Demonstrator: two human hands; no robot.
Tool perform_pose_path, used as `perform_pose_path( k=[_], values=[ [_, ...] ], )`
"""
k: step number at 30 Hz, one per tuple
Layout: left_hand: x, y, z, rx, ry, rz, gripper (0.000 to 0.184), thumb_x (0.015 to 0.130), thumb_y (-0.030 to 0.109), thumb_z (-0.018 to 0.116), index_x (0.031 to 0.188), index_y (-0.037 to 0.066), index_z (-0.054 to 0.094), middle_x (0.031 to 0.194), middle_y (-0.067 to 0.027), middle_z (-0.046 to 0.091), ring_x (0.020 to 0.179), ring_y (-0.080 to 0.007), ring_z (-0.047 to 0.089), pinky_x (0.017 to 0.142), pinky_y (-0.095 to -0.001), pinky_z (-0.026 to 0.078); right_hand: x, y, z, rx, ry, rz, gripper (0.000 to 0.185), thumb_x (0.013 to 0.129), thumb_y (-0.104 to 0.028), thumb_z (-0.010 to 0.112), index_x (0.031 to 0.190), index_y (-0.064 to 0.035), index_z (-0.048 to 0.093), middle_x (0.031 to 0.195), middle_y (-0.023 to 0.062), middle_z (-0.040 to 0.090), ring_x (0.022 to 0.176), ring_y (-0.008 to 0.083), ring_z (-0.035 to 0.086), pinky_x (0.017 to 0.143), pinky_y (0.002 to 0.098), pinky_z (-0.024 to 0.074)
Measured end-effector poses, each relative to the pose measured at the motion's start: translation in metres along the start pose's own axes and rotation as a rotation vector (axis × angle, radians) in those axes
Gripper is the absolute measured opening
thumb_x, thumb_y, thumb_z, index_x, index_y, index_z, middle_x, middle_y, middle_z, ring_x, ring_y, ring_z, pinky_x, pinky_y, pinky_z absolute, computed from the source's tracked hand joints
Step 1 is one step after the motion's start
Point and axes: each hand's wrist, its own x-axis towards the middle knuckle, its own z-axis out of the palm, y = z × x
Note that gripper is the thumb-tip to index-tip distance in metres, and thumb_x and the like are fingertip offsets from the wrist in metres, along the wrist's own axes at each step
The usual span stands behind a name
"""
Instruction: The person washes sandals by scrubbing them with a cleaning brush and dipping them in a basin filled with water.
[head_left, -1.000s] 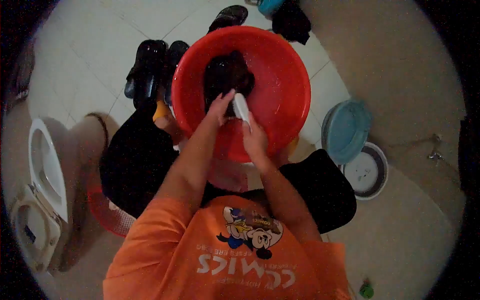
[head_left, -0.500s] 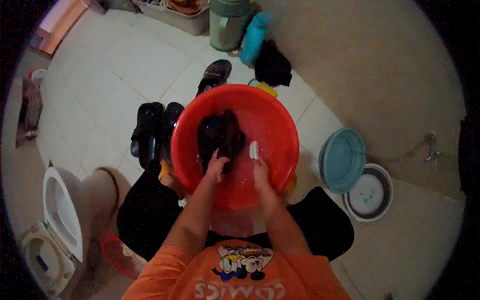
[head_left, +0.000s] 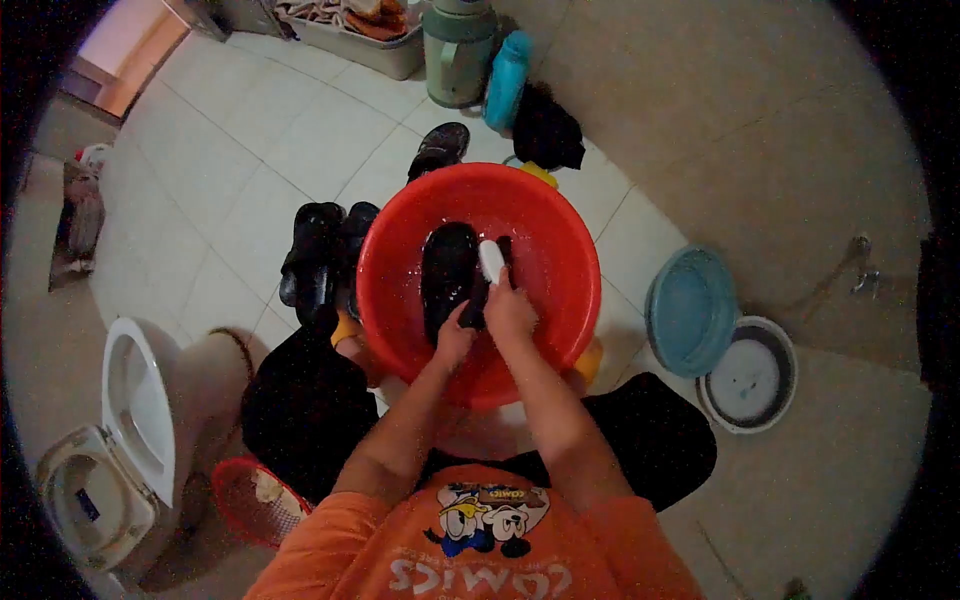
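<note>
A large red basin (head_left: 375, 290) stands between my knees with black slippers in it. One black slipper (head_left: 448, 268) lies lengthwise on the left. Beside it, a second dark slipper (head_left: 478, 296) appears tipped on its edge, partly hidden by my hands. Its near end is gripped by my left hand (head_left: 456, 340), fingers closed. My right hand (head_left: 511, 312) is wrapped round a white brush (head_left: 491, 261), which lies against the tipped slipper. The brush's bristles cannot be made out.
Black slippers (head_left: 312, 262) stand on the tiles left of the basin, another slipper (head_left: 440, 148) beyond it. A green thermos (head_left: 459, 60) and blue bottle (head_left: 507, 80) are at the back. Right are a blue basin (head_left: 692, 312) and a grey-white basin (head_left: 748, 375); left, a toilet (head_left: 140, 400).
My right hand has moved the brush up and left onto the slipper. The slippers now lie apart, one tipped on edge in my left hand. The view has shifted slightly.
</note>
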Motion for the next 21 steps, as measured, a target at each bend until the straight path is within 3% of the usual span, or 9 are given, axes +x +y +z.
perform_pose_path(
  k=[2, 3, 4, 6, 8, 14, 17, 19, 21],
  values=[
    [0.025, -0.025, -0.001, -0.216, 0.121, 0.191, 0.061, 0.075, 0.001, 0.054, 0.130, 0.009, 0.030, 0.070, -0.0083, 0.057, 0.046, -0.0098, 0.045, 0.044, -0.0243, 0.039, -0.025, -0.003, 0.003, -0.049, -0.099, -0.124, 0.044, 0.085, -0.034, 0.041, 0.126, -0.0206, 0.036, 0.084, 0.0180, 0.055, 0.073, 0.0356, 0.057, 0.061, 0.0486, 0.0454],
    [0.030, -0.023, -0.011, 0.225, 0.194, 0.233, 0.059, 0.075, -0.001, 0.052, 0.129, 0.005, 0.030, 0.072, -0.0074, 0.058, 0.049, -0.0093, 0.047, 0.046, -0.0233, 0.040, -0.037, -0.004, 0.012, -0.066, -0.137, -0.150, 0.045, 0.084, -0.034, 0.041, 0.127, -0.0215, 0.035, 0.083, 0.0178, 0.055, 0.072, 0.0352, 0.057, 0.061, 0.0486, 0.0455],
    [0.022, -0.015, -0.017, -0.008, 0.145, 0.246, 0.060, 0.075, -0.001, 0.051, 0.130, 0.005, 0.029, 0.067, -0.0063, 0.057, 0.046, -0.0094, 0.046, 0.044, -0.0242, 0.039, -0.047, -0.004, 0.015, -0.135, -0.114, -0.222, 0.045, 0.084, -0.033, 0.042, 0.127, -0.0216, 0.035, 0.084, 0.0173, 0.055, 0.070, 0.0347, 0.058, 0.060, 0.0485, 0.0458],
    [0.008, 0.009, -0.024, 0.031, 0.146, 0.000, 0.058, 0.066, 0.003, 0.056, 0.122, 0.011, 0.044, 0.091, -0.0154, 0.061, 0.076, -0.0210, 0.059, 0.068, -0.0290, 0.046, -0.037, 0.001, 0.014, -0.118, -0.089, -0.212, 0.043, 0.085, -0.033, 0.041, 0.126, -0.0212, 0.036, 0.084, 0.0172, 0.056, 0.070, 0.0340, 0.058, 0.060, 0.0479, 0.0463],
    [0.022, -0.012, -0.017, 0.155, 0.241, 0.212, 0.057, 0.066, -0.004, 0.049, 0.120, 0.013, 0.047, 0.079, -0.0110, 0.060, 0.063, -0.0156, 0.057, 0.057, -0.0266, 0.046, -0.001, 0.008, 0.022, -0.102, 0.022, -0.200, 0.041, 0.086, -0.032, 0.038, 0.126, -0.0209, 0.036, 0.081, 0.0166, 0.056, 0.069, 0.0335, 0.059, 0.059, 0.0477, 0.0464],
    [-0.001, 0.014, -0.004, -0.049, 0.090, 0.054, 0.059, 0.067, -0.004, 0.048, 0.122, 0.015, 0.044, 0.063, -0.0031, 0.051, 0.048, -0.0113, 0.049, 0.044, -0.0228, 0.039, 0.070, 0.033, 0.003, -0.052, 0.008, 0.020, 0.040, 0.087, -0.032, 0.035, 0.124, -0.0195, 0.037, 0.087, 0.0185, 0.059, 0.080, 0.0351, 0.058, 0.067, 0.0474, 0.0460],
    [0.005, 0.004, -0.011, 0.143, 0.232, 0.098, 0.061, 0.068, -0.006, 0.047, 0.124, 0.016, 0.041, 0.060, -0.0022, 0.050, 0.044, -0.0105, 0.045, 0.041, -0.0230, 0.036, 0.085, 0.071, 0.030, 0.069, -0.177, 0.175, 0.039, 0.086, -0.031, 0.034, 0.121, -0.0165, 0.042, 0.096, 0.0191, 0.058, 0.089, 0.0360, 0.056, 0.072, 0.0467, 0.0448],
    [-0.003, 0.021, -0.014, -0.159, 0.140, -0.105, 0.063, 0.068, -0.006, 0.048, 0.126, 0.016, 0.040, 0.061, -0.0017, 0.050, 0.044, -0.0100, 0.043, 0.040, -0.0221, 0.035, 0.084, 0.092, 0.067, -0.062, -0.196, 0.151, 0.040, 0.085, -0.032, 0.038, 0.120, -0.0132, 0.044, 0.099, 0.0180, 0.058, 0.092, 0.0352, 0.055, 0.075, 0.0450, 0.0442],
    [0.003, 0.012, -0.013, -0.176, 0.127, -0.069, 0.063, 0.067, -0.006, 0.048, 0.126, 0.015, 0.039, 0.062, -0.0018, 0.050, 0.044, -0.0102, 0.043, 0.040, -0.0219, 0.035, 0.079, 0.096, 0.085, 0.141, -0.204, 0.177, 0.041, 0.084, -0.033, 0.040, 0.120, -0.0132, 0.044, 0.099, 0.0177, 0.058, 0.091, 0.0346, 0.055, 0.075, 0.0440, 0.0443]
  ],
)
